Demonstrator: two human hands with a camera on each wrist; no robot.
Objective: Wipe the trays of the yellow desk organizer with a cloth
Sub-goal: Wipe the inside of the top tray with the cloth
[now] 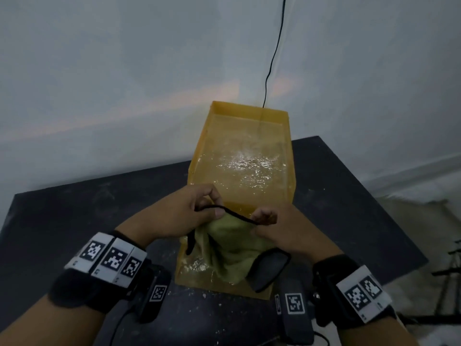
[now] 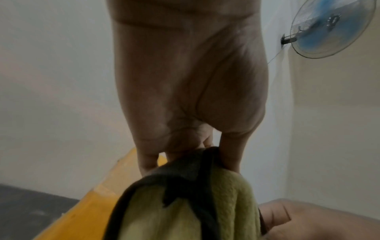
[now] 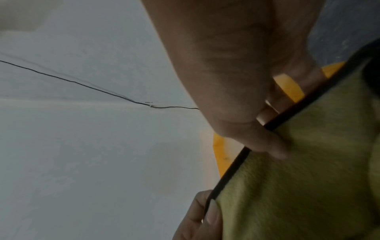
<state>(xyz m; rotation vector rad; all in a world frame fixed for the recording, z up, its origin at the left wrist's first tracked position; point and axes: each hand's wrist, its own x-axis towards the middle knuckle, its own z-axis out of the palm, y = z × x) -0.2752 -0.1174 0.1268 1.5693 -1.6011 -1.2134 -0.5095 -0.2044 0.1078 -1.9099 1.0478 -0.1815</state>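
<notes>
Both hands (image 1: 179, 211) (image 1: 279, 228) pinch cloth (image 1: 232, 250); fingertips seemingly hidden.

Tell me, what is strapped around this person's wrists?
Each bare forearm carries a black padded wrist band bearing white blocks printed with black square code markings. A dark camera unit with its own marker hangs below each; a thin black cable trails from the left one.

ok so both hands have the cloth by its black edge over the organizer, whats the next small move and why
Probably lower the cloth flat onto the top tray. The left hand and right hand only pinch its edge, so it hangs bunched, and white specks show on the tray.
</notes>
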